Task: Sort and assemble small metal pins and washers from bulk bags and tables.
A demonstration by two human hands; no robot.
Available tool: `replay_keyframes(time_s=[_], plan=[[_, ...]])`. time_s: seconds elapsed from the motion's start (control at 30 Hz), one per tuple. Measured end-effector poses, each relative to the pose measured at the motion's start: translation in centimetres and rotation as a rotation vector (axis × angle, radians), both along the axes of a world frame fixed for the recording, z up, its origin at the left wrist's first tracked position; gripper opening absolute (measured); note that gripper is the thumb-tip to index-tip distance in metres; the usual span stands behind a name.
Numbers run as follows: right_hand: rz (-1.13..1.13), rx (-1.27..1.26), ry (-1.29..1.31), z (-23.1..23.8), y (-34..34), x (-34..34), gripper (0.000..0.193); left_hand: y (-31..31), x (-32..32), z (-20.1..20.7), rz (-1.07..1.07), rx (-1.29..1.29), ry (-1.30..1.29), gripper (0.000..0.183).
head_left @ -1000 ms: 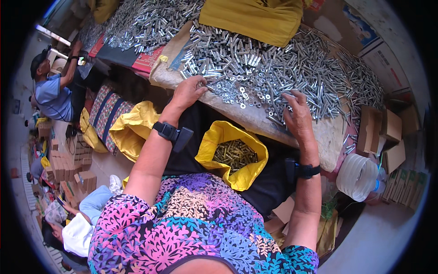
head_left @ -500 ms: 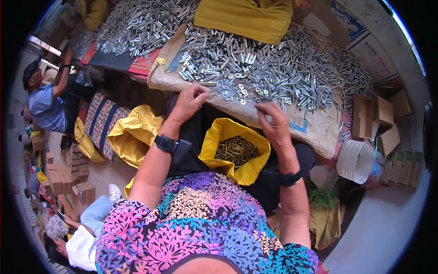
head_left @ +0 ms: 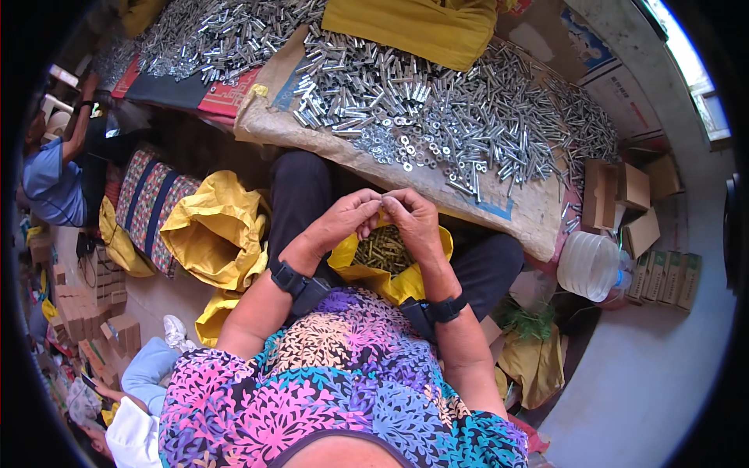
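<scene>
My left hand (head_left: 348, 221) and my right hand (head_left: 413, 221) meet fingertip to fingertip in front of the worktable. Both are closed in a pinch; whatever lies between the fingers is too small to make out. Below them, between my knees, stands an open yellow sack (head_left: 407, 285) holding many brass-coloured metal pieces (head_left: 381, 253). Beyond the hands, flat washers (head_left: 407, 150) lie loose near the table's front edge (head_left: 312, 144). Behind these spreads a wide heap of silvery metal tubes and rods (head_left: 374, 82).
A second yellow sack (head_left: 211, 234) gapes at my left, beside a patterned bundle (head_left: 152, 199). Yellow cloth (head_left: 409, 31) lies over the heap. Small cartons (head_left: 620, 191) and a clear plastic jug (head_left: 587, 265) stand at right. A co-worker in blue (head_left: 55, 183) sits far left.
My hands have come back from the table edge and moved together over the sack. The view has shifted slightly, so the table appears a little further left.
</scene>
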State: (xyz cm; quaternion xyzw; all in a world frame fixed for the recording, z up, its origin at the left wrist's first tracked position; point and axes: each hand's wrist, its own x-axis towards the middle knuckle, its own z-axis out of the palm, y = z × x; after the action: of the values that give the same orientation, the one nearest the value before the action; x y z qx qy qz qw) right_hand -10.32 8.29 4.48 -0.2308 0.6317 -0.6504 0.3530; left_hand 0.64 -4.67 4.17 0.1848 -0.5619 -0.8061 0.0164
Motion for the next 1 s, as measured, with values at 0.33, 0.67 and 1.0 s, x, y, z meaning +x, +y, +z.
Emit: replay_keyframes(time_s=[0.33,0.67,1.0], plan=[[-0.176,0.492,1.004,0.0,-1.7,-4.6,0.015,0.6,-1.2,-1.5,0.224,0.379,-0.076,0.024],[-0.222,0.343,1.047,-0.4,-1.4,-4.3,0.009,1.0,-0.9,-2.8,0.285,0.639,0.01,0.017],[-0.138,0.005,0.79,0.2,-1.1,-0.1,0.008,1.8,-0.9,-3.0,0.225,0.617,0.058,0.013]])
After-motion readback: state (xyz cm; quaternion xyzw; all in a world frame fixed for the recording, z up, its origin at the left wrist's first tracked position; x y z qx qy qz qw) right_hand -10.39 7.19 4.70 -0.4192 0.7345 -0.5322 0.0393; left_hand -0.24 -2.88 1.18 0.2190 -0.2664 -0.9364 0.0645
